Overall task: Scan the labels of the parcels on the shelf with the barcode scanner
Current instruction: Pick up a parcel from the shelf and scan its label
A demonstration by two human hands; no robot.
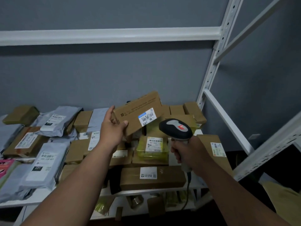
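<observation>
The left hand (112, 126) holds a brown box (138, 111) tilted in the air above the shelf (187, 186); the thumb presses on the front face near the lower corner and the fingers are curled behind the left end. A white label (147, 117) with a barcode is on the front face of the box, toward its right side. The right hand (187, 152) grips the handle of the scanner (176, 128), all fingers wrapped round it. The head of the scanner is just below and right of the box, near the label. Under the box, many parcels lie on the shelf: a yellow parcel (152, 148), grey bags (47, 162) far to the left, and a long carton (153, 177) at the front edge.
</observation>
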